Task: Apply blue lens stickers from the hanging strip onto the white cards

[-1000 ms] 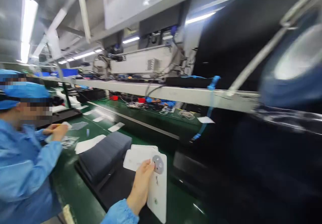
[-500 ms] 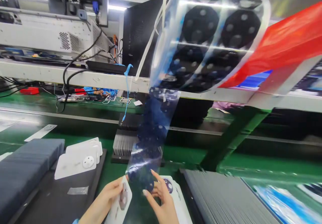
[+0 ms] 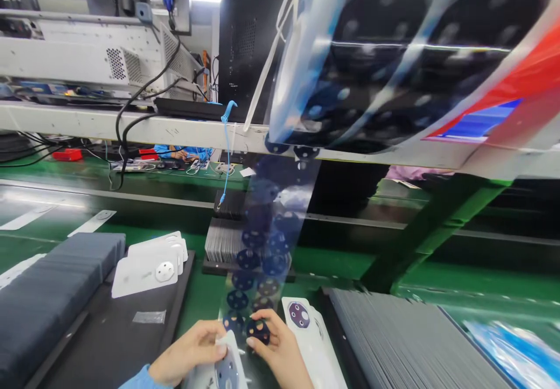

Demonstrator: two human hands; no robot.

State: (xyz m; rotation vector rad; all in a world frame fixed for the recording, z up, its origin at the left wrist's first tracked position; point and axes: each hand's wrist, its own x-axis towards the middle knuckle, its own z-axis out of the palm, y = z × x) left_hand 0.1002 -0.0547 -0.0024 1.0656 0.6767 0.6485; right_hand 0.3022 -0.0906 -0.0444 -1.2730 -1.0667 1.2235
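A clear film strip (image 3: 266, 243) carrying several dark round stickers hangs down from a big roll (image 3: 394, 56) at the upper right. My right hand (image 3: 280, 351) pinches a dark round sticker (image 3: 258, 330) at the strip's lower end. My left hand (image 3: 192, 357) grips a white phone back cover (image 3: 223, 371) with a round camera ring, held just left of that sticker. A second white cover (image 3: 306, 333) bearing a dark ring lies right of my right hand.
A stack of white covers (image 3: 151, 263) rests on a black tray (image 3: 109, 330) at the left, beside a dark grey stack (image 3: 48, 295). Grey sheet stacks (image 3: 394, 342) lie at the right. A shelf rail (image 3: 131, 126) with cables and a blue cord (image 3: 225, 150) crosses above the green belt (image 3: 341, 260).
My head turned right, from the co-worker to the film roll. The right hand came in and closed on a sticker at the strip's end. The left hand brought the cover under it.
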